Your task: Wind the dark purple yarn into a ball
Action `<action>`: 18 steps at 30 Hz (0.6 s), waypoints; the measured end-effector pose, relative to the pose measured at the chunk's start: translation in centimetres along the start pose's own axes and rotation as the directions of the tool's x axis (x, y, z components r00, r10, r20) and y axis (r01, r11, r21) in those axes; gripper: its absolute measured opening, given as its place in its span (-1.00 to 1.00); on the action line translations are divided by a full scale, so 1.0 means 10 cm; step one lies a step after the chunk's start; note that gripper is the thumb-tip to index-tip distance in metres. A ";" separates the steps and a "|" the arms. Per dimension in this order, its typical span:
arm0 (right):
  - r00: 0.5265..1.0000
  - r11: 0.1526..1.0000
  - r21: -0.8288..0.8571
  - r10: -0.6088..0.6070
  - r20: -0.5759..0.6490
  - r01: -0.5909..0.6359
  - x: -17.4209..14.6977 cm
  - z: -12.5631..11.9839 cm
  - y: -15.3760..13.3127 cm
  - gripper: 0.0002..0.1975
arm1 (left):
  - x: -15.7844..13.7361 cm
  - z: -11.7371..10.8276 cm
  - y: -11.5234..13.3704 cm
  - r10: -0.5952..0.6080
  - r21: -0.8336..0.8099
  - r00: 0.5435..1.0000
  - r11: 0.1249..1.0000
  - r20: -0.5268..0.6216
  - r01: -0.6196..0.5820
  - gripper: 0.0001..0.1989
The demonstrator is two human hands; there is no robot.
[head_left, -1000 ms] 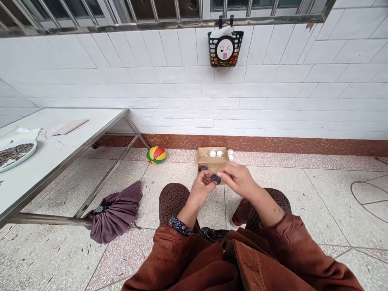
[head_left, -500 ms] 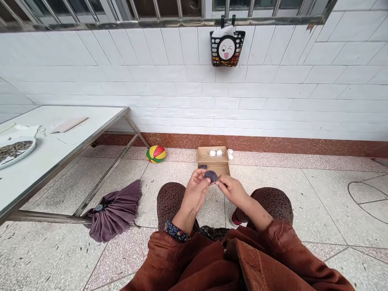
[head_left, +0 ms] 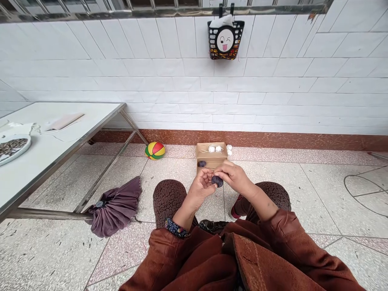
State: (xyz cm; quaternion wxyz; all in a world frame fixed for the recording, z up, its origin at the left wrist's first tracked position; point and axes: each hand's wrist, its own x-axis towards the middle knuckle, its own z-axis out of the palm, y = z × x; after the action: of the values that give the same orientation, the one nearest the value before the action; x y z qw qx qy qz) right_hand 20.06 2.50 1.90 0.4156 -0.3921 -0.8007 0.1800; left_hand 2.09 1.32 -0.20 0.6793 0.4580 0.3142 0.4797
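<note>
A small dark grey-purple yarn ball (head_left: 217, 182) is between my hands, above the gap between my knees. My left hand (head_left: 200, 189) grips it from the left, thumb against its lower side. Over its upper edge, my right hand (head_left: 236, 178) is closed, with thumb and fingertips pinched on the yarn; a loose strand cannot be made out. Just beyond my hands lies an open cardboard box (head_left: 198, 152). In its near part rests another dark yarn ball (head_left: 201, 163), and white yarn balls (head_left: 218, 148) sit in the far part.
More white balls (head_left: 229, 148) lie right of the box. A striped ball (head_left: 155, 150) and a folded purple umbrella (head_left: 117, 210) are on the floor at left, by a table (head_left: 100, 115). A black basket (head_left: 226, 40) hangs from the window bars. A wire frame (head_left: 363, 195) stands at right.
The yarn ball has turned and shifted slightly right and down. My right hand has risen from its side to its top edge. The dark ball in the box shows more fully.
</note>
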 end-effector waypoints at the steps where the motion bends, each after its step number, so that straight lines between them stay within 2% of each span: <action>1: 0.999 1.000 0.016 0.021 -0.033 -0.021 0.00 0.02 0.05 -0.83 | -0.01 0.01 0.01 0.002 -0.030 1.000 1.000 0.025 -0.001 -0.57; 3: 0.994 0.997 0.042 0.071 -0.083 -0.068 -0.04 0.11 0.14 -0.83 | -0.01 0.01 0.03 0.009 -0.108 1.000 0.994 0.028 -0.006 -0.57; 5: 0.990 0.992 0.059 0.112 -0.089 -0.107 -0.12 0.23 0.20 -0.83 | 0.00 -0.01 0.03 0.012 -0.187 1.000 0.982 -0.029 -0.017 -0.57; 10: 0.988 0.990 0.013 0.143 0.057 -0.144 -0.36 0.50 0.19 -0.80 | 0.09 -0.10 -0.05 0.016 -0.241 0.969 0.967 -0.247 -0.078 -0.61; 14: 0.979 0.999 -0.040 0.006 0.206 0.003 -0.41 0.48 0.03 -0.79 | 0.13 -0.13 -0.12 0.031 -0.167 0.941 0.982 -0.338 -0.092 -0.64; 18: 0.980 0.994 -0.046 -0.086 0.180 0.095 -0.27 0.26 -0.10 -0.76 | 0.11 -0.12 -0.13 0.047 -0.089 0.942 0.993 -0.331 -0.081 -0.61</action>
State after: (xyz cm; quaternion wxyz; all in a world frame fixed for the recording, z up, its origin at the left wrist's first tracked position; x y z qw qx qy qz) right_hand 18.43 -0.14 -0.40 0.3396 -0.3487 -0.8561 0.1735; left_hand 1.91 2.53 -1.81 0.6238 0.3466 0.3835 0.5863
